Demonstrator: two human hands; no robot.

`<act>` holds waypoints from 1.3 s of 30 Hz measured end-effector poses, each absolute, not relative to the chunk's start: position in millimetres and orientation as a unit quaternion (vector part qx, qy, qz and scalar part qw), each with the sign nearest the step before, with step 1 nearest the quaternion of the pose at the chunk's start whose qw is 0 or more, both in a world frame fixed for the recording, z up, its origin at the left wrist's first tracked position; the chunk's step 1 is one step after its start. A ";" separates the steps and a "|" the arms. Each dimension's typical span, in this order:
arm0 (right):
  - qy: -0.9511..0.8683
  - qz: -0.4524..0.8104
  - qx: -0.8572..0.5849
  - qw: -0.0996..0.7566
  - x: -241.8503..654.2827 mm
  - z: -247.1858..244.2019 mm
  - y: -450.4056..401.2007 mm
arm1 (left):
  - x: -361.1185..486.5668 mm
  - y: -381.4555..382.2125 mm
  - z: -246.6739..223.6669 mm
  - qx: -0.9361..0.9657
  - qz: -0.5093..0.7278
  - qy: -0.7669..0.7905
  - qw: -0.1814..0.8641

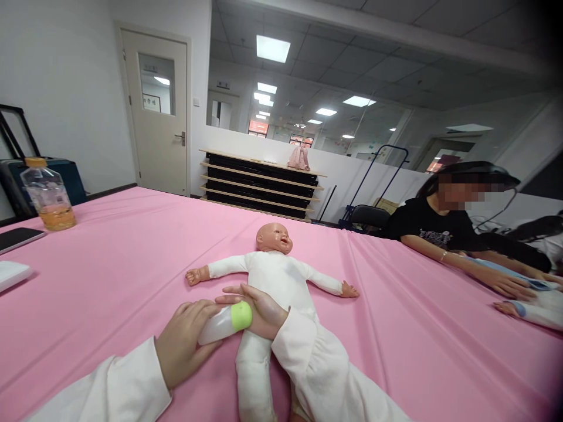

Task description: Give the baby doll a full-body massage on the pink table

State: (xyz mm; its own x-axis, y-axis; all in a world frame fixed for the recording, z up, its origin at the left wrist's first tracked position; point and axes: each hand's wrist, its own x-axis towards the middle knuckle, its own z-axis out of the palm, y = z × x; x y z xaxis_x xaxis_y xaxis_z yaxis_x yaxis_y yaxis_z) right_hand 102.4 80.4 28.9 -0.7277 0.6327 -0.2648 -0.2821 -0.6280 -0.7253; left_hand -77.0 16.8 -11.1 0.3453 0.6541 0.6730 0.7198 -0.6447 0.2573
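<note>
A baby doll point(281, 278) with a white cloth body lies on its back on the pink-covered table point(145, 246), arms spread and head away from me. My left hand point(187, 337) is wrapped round a translucent white squeeze bottle point(216, 326) with a lime-green cap. The bottle is tilted sideways, its cap toward my right hand point(264, 310). That hand is held over the doll's lower body, fingers stretched out and palm turned toward the cap. Whether the cap touches the palm I cannot tell. My right sleeve covers part of the doll's legs.
At the left stand a drink bottle point(50, 196) with an orange cap, a dark phone point(20, 239) and a white box-like object point(13, 274). Across the table on the right, a person point(444, 228) handles another doll point(539, 305). Stacked boards point(264, 184) stand behind the table.
</note>
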 end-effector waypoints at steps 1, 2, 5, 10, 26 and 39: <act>-0.339 0.866 -0.255 0.265 102.5 29.0 80.4 | -76.3 18.0 -11.3 -0.824 -0.368 -0.430 0.025; -0.339 0.867 -0.251 0.266 102.6 28.6 80.5 | -75.9 18.9 -11.6 -0.825 -0.356 -0.438 0.011; -0.344 0.871 -0.235 0.260 102.8 26.2 81.7 | -76.1 19.4 -13.2 -0.820 -0.357 -0.447 0.000; -0.353 0.873 -0.223 0.252 103.5 24.6 82.7 | -77.4 18.2 -15.8 -0.811 -0.364 -0.458 -0.008; -0.328 0.867 -0.246 0.284 102.7 30.1 79.8 | -84.8 18.9 -9.7 -0.708 -0.447 -0.531 -0.131; -0.332 0.872 -0.243 0.264 104.2 28.3 81.9 | -76.8 19.9 -18.0 -0.613 -0.508 -0.521 -0.307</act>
State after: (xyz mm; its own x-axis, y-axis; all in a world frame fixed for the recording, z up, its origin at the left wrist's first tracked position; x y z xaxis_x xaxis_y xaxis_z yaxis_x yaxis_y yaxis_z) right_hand 104.2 81.9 28.3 -0.7431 0.6216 -0.2479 -0.2994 -0.6401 -0.7076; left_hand -76.8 19.9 -18.0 -0.0592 0.9509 0.3038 0.3263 -0.2691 0.9061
